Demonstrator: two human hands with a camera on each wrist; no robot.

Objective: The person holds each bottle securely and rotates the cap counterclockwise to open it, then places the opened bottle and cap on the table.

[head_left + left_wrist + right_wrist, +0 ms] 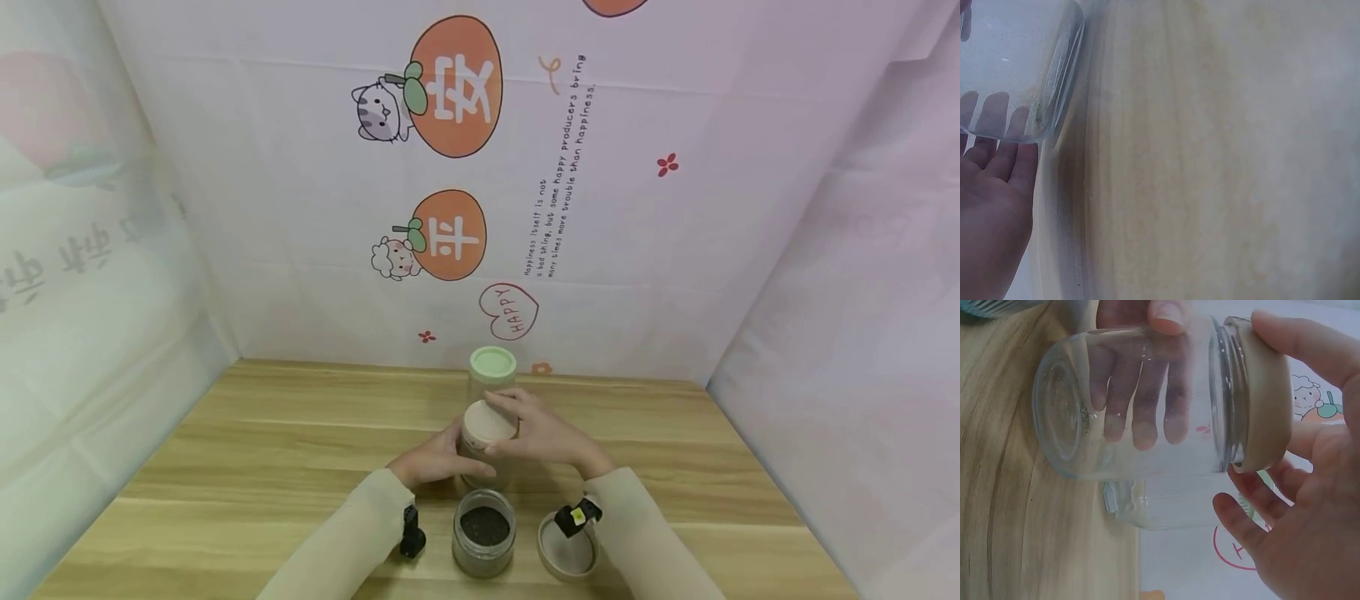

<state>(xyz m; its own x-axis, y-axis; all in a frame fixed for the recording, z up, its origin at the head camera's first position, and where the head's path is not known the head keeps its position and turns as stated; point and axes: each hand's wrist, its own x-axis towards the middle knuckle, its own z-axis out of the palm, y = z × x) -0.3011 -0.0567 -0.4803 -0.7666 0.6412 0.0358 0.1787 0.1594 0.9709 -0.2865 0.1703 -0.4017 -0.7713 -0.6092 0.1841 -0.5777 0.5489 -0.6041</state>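
Observation:
A clear glass jar (1200, 453) with a beige lid (489, 422) stands on the table between both hands. My left hand (435, 458) holds the jar's body, its fingers behind the glass and thumb in front, as the right wrist view shows through the glass. My right hand (543, 435) grips the lid at its rim from the right, thumb and fingers on opposite sides. The lid sits on the jar's mouth; whether it is screwed tight I cannot tell. In the left wrist view only part of the jar (1013, 56) shows, beside my palm.
Nearest me is a lidless glass jar (483, 560) of dark, grainy contents. A loose beige lid (562, 557) lies to its right, partly under my right wrist. Behind the held jar stands a jar with a pale green lid (492, 362). Printed white cloth (315, 208) encloses the wooden table (315, 425).

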